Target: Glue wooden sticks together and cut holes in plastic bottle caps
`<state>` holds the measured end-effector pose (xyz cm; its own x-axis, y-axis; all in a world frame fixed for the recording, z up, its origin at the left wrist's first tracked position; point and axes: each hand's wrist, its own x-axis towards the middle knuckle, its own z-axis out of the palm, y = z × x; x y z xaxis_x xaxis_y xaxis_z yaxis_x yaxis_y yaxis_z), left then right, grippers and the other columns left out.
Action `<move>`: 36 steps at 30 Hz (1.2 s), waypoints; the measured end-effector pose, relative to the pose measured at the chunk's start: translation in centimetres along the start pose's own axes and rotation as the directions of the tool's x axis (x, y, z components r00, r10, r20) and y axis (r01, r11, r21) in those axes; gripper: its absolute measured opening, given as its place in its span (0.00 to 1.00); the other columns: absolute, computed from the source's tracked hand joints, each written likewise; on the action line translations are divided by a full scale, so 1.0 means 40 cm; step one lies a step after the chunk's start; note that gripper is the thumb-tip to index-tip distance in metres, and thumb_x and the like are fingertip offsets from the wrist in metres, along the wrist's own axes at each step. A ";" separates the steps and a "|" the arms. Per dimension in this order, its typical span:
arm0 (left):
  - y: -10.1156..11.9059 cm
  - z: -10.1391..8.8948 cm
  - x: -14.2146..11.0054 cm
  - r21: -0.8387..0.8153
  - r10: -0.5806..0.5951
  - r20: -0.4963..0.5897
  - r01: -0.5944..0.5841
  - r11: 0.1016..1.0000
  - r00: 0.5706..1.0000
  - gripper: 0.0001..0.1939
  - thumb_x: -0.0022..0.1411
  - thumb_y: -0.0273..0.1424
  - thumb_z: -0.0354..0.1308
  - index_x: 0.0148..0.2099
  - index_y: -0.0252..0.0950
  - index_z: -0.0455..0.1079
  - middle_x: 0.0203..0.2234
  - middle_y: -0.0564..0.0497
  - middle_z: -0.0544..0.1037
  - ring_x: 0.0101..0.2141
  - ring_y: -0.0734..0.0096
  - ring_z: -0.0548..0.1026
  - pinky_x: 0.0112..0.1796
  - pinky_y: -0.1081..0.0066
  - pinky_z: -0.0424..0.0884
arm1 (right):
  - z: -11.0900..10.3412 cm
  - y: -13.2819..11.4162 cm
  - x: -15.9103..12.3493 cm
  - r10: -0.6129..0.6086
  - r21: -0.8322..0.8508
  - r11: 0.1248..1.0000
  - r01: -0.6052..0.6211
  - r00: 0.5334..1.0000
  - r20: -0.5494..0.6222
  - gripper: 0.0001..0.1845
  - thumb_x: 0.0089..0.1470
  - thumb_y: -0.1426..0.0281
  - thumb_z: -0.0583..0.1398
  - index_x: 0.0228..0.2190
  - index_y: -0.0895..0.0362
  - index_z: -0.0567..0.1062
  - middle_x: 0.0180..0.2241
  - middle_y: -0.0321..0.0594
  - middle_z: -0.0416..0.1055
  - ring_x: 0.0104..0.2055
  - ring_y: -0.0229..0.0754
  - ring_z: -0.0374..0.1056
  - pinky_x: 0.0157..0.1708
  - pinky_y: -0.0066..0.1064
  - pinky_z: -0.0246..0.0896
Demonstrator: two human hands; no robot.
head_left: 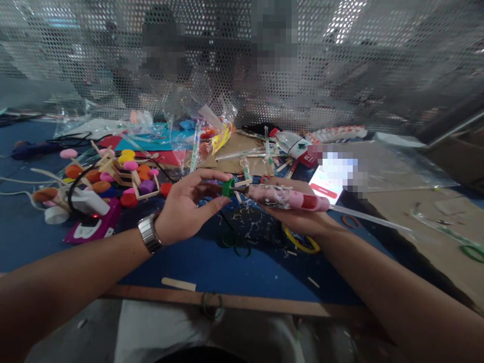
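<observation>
Pinched between the thumb and fingers of my left hand (189, 204) is a small green bottle cap (228, 188). My right hand (298, 217) is wrapped round a pink hot glue gun (268, 194), smeared with whitish dried glue. Its dark nozzle points left at the cap; whether the tip touches the cap I cannot tell. A clear glue stick (370, 218) sticks out of the gun's back end. Under my hands, thin glue strings and scraps litter the blue tabletop (260, 275).
On the left, stick-and-clay models (130, 174) stand near a purple power strip (91, 227) with a white plug. A plastic bottle (293, 146), a lit phone (330, 179) and cardboard (397, 212) lie to the right. A yellow ring (302, 242) and a wooden stick (178, 284) lie nearer.
</observation>
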<state>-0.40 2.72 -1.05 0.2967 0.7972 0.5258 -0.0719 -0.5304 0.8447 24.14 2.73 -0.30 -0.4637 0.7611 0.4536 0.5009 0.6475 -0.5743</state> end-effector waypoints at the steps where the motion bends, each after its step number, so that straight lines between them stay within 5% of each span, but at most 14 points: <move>1: 0.000 0.000 0.000 -0.002 0.003 0.002 -0.003 1.000 1.000 0.15 0.59 0.25 0.68 0.49 0.37 0.75 0.47 0.46 0.81 0.44 0.70 0.81 0.47 0.72 0.79 | 0.000 -0.001 0.000 0.009 0.011 1.000 -0.009 1.000 -0.001 0.10 0.55 0.69 0.61 0.36 0.52 0.84 0.40 0.42 0.83 0.42 0.54 0.81 0.44 0.44 0.79; 36: 0.009 -0.002 0.000 0.024 -0.001 0.000 0.001 1.000 1.000 0.13 0.61 0.27 0.66 0.49 0.36 0.75 0.46 0.44 0.82 0.46 0.65 0.81 0.45 0.70 0.81 | -0.004 -0.003 -0.007 0.127 -0.002 0.992 -0.127 0.991 0.028 0.10 0.56 0.66 0.62 0.36 0.55 0.83 0.38 0.46 0.83 0.40 0.54 0.80 0.39 0.41 0.79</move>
<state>-0.50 2.55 -0.73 0.2967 0.7975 0.5253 -0.0488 -0.5367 0.8424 24.31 2.44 -0.24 -0.4163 0.8359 0.3577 0.5571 0.5454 -0.6263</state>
